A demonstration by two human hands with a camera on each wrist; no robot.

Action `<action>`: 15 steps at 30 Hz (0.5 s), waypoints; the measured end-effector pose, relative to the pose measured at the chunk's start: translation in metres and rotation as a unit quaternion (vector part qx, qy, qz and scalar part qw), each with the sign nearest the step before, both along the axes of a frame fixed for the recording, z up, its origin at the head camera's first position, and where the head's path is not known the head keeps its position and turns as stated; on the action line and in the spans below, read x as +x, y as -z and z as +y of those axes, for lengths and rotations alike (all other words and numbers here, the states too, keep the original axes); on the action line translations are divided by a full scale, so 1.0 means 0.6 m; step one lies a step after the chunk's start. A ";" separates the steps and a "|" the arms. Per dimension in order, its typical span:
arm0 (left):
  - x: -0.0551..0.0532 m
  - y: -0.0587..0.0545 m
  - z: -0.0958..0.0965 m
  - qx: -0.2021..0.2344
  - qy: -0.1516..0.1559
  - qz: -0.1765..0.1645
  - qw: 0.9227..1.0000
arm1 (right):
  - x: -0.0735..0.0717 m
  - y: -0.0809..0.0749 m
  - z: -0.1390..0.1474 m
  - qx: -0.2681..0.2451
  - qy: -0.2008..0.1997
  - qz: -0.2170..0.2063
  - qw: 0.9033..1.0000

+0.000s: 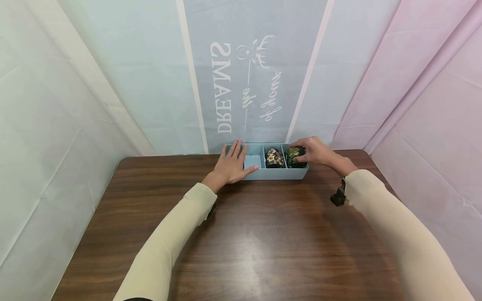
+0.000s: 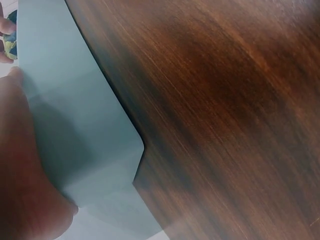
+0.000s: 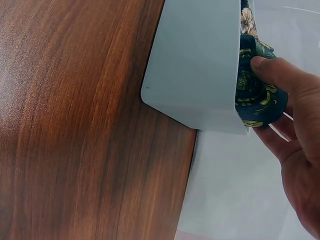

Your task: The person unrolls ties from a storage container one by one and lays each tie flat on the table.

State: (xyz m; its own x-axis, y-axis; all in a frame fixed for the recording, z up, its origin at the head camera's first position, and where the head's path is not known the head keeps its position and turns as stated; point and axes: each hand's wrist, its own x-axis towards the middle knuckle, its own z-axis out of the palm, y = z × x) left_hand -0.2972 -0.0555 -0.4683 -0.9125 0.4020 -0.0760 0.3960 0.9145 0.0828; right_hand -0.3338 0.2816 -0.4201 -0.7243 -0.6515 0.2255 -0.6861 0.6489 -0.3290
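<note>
A long light blue divided box (image 1: 273,174) stands at the table's back edge. My left hand (image 1: 230,165) lies with fingers spread over its left end, thumb reaching along the front rim; it hides the compartment beneath. At the right end, my right hand (image 1: 314,152) grips a rolled dark cloth with a green and yellow leaf pattern (image 3: 245,82), thumb on the near side and fingers behind. This roll sits partly above the rim in the right wrist view. In the neighbouring compartment is a dark roll with cream flowers (image 1: 274,158).
The brown wood-grain table (image 1: 244,234) spreads out in front of the box. Behind it hangs a pale curtain with lettering (image 1: 222,88), close to the box's back. Pale fabric also hangs at both sides. A black wrist camera (image 1: 339,195) is strapped to the right wrist.
</note>
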 end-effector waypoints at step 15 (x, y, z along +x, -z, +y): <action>-0.002 0.000 -0.001 -0.007 0.000 -0.011 1.000 | 0.010 -0.030 0.008 -0.037 -0.003 0.046 0.998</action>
State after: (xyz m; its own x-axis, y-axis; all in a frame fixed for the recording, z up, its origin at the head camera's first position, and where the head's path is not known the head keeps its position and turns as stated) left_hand -0.2984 -0.0561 -0.4683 -0.9105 0.4008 -0.1021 0.3941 0.9156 0.0796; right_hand -0.3277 0.2863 -0.4020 -0.6948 -0.6345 0.3387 -0.7191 0.6207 -0.3124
